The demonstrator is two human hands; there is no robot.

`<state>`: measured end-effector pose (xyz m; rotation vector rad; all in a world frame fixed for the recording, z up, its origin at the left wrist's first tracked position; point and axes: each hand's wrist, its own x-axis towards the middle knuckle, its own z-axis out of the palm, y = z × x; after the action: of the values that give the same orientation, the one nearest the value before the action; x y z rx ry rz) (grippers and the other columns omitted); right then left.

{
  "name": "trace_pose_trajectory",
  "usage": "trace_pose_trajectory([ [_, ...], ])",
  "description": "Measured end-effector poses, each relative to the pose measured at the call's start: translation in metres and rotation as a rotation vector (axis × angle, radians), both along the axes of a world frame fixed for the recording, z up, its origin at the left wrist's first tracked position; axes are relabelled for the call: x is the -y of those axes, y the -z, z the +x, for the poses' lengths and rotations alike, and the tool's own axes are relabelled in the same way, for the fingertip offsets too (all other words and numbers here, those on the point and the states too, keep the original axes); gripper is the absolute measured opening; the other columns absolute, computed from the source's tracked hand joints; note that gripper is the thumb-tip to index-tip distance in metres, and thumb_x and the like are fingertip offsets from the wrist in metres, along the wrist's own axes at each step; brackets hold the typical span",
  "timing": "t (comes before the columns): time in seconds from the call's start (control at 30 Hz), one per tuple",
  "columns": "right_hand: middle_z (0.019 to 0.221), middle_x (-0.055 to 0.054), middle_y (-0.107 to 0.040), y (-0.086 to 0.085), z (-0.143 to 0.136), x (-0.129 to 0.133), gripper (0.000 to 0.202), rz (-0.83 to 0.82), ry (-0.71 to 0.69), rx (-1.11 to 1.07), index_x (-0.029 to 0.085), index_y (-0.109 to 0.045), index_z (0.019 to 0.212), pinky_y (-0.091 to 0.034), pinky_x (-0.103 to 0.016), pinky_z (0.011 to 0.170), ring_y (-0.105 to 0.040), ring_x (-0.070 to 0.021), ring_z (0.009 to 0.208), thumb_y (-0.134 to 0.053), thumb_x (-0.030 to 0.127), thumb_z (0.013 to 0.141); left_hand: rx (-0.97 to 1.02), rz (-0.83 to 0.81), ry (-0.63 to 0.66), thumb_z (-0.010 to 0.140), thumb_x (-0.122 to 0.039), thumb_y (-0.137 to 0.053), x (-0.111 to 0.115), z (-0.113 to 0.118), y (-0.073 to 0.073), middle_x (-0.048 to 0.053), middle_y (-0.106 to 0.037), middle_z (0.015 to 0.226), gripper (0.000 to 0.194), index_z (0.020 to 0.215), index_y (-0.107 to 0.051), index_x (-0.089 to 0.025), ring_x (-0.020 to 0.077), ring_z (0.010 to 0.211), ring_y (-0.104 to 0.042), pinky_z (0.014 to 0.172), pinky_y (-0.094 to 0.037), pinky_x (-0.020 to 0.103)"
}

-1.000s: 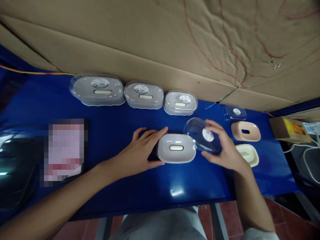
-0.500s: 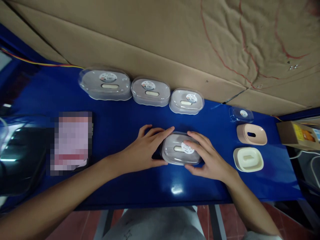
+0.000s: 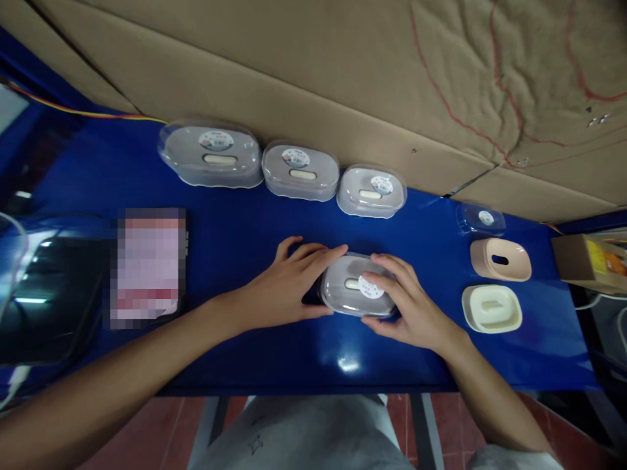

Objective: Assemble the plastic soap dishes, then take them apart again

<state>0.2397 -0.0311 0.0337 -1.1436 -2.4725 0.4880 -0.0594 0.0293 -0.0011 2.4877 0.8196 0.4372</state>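
An oval grey box (image 3: 343, 294) with a clear lid, a cream bar showing in its slot and a round sticker, probably a soap box, sits on the blue table in front of me. My left hand (image 3: 294, 281) has its thumb and forefinger around the left end. From the other side, my right hand (image 3: 404, 300) grips the right end, its fingers over the lid and partly across the sticker. To the right lie a cream dish (image 3: 492, 309), a beige slotted piece (image 3: 512, 261) and a clear lid (image 3: 470, 219) with a sticker.
Three similar lidded boxes (image 3: 210, 156) stand in a row along the brown cardboard wall (image 3: 294, 78). At left are a blurred-out phone or tablet (image 3: 151, 267) and a dark glossy device (image 3: 44, 300) with a cable. A cardboard box (image 3: 582, 261) stands at the right edge.
The view has shifted slightly, so the table objects appear a little higher and further right. Both hands keep the same hold on the grey box.
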Motion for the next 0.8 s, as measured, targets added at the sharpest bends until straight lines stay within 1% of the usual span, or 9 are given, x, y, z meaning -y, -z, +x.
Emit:
trace_pose_trajectory([
  [0.17, 0.168, -0.015, -0.044, 0.000, 0.003, -0.001, 0.083, -0.032, -0.027, -0.020, 0.036, -0.035, 0.167, -0.047, -0.066, 0.123, -0.044, -0.0406, 0.157, -0.079, 0.040, 0.097, -0.001, -0.008, 0.005, 0.092, -0.049, -0.083, 0.000, -0.001, 0.000, 0.018, -0.060, 0.157, 0.107, 0.173, -0.018, -0.024, 0.0365, 0.146, -0.053, 0.128, -0.017, 0.059],
  [0.27, 0.168, -0.014, -0.043, 0.000, 0.004, -0.001, 0.081, -0.042, -0.027, -0.012, 0.036, -0.036, 0.167, -0.046, -0.066, 0.125, -0.041, -0.0397, 0.159, -0.078, 0.039, 0.098, 0.012, -0.020, 0.011, 0.093, -0.047, -0.082, -0.001, -0.002, -0.002, 0.017, -0.061, 0.156, 0.104, 0.173, -0.020, -0.024, 0.0359, 0.146, -0.053, 0.128, -0.018, 0.058],
  [0.43, 0.171, -0.014, -0.040, 0.001, 0.000, 0.000, 0.084, -0.070, -0.012, 0.004, 0.036, -0.030, 0.169, -0.044, -0.067, 0.126, -0.038, -0.0392, 0.161, -0.076, 0.038, 0.099, -0.005, -0.035, 0.021, 0.096, -0.042, -0.079, -0.001, -0.002, -0.004, 0.012, -0.060, 0.159, 0.095, 0.173, -0.025, -0.030, 0.0350, 0.147, -0.052, 0.129, -0.018, 0.058],
  [0.53, 0.170, -0.015, -0.041, -0.001, -0.002, 0.000, 0.083, -0.059, -0.020, 0.000, 0.035, -0.029, 0.169, -0.044, -0.066, 0.127, -0.038, -0.0384, 0.162, -0.075, 0.036, 0.099, -0.008, -0.021, 0.022, 0.097, -0.043, -0.079, -0.001, -0.002, -0.004, 0.013, -0.060, 0.159, 0.095, 0.173, -0.024, -0.029, 0.0346, 0.146, -0.053, 0.129, -0.019, 0.058],
  [0.6, 0.170, -0.014, -0.041, -0.005, 0.001, -0.001, 0.080, -0.073, -0.023, 0.013, 0.035, -0.033, 0.167, -0.044, -0.064, 0.127, -0.038, -0.0373, 0.162, -0.075, 0.036, 0.099, -0.006, 0.007, 0.027, 0.098, -0.045, -0.078, -0.001, -0.002, -0.003, 0.015, -0.058, 0.161, 0.094, 0.173, -0.024, -0.027, 0.0353, 0.147, -0.053, 0.129, -0.019, 0.058],
  [0.7, 0.170, -0.013, -0.043, -0.014, 0.015, -0.005, 0.070, -0.122, 0.016, 0.064, 0.034, -0.041, 0.161, -0.044, -0.063, 0.127, -0.040, -0.0359, 0.161, -0.074, 0.037, 0.100, 0.003, 0.047, 0.029, 0.102, -0.046, -0.073, 0.000, -0.002, -0.002, 0.019, -0.052, 0.165, 0.091, 0.174, -0.021, -0.025, 0.0370, 0.149, -0.052, 0.128, -0.022, 0.061],
  [0.8, 0.169, -0.012, -0.047, -0.022, 0.043, -0.010, 0.064, -0.117, 0.156, 0.111, 0.035, -0.046, 0.157, -0.039, -0.066, 0.128, -0.041, -0.0377, 0.160, -0.074, 0.038, 0.099, 0.012, 0.084, 0.017, 0.106, -0.038, -0.066, 0.000, -0.002, -0.002, 0.019, -0.054, 0.163, 0.082, 0.174, -0.022, -0.026, 0.0366, 0.146, -0.055, 0.127, -0.026, 0.062],
])
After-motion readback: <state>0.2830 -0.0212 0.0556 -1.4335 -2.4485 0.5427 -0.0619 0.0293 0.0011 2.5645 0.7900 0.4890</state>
